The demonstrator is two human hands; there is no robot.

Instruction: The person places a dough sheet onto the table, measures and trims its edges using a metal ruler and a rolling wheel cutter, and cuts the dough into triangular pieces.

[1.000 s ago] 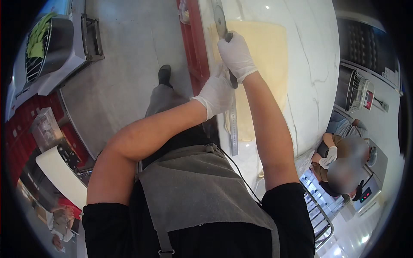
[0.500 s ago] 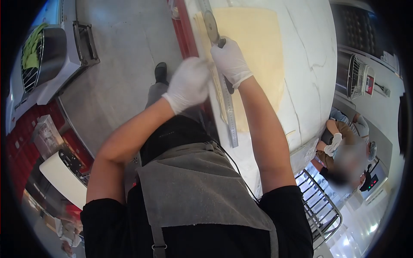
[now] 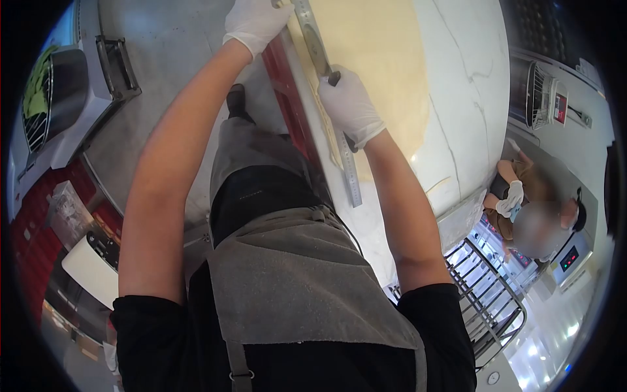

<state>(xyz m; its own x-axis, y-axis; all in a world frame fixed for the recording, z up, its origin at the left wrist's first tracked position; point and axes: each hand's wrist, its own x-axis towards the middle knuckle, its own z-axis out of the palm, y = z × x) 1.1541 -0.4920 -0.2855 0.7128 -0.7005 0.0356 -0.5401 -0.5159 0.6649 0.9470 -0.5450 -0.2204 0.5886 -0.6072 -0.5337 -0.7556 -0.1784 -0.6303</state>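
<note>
Spreading sheet (image 3: 385, 72): pale yellow, probably dough, it lay flat beneath the steel ruler (image 3: 351, 183), showing on both sides of it, wider on the right.
Cutter (image 3: 315, 51): its grey head lay along the ruler; whether it bit into the sheet could not be told.
Right glove: the right hand (image 3: 351, 101) was clamped around the cutter's dark handle, over the ruler.
Left glove: the left hand (image 3: 256, 23) was beside the ruler's farther stretch, partly out of view; whether its fingers pinched anything could not be told.
Ruler edge: good work here likely called for a flat, unshifting ruler, the cutter snug against it, even pressure, and left fingertips clear of the blade.
Marble counter (image 3: 464, 111): it extended right of the ruler; a co-worker (image 3: 535, 179) was well apart, farther right.
</note>
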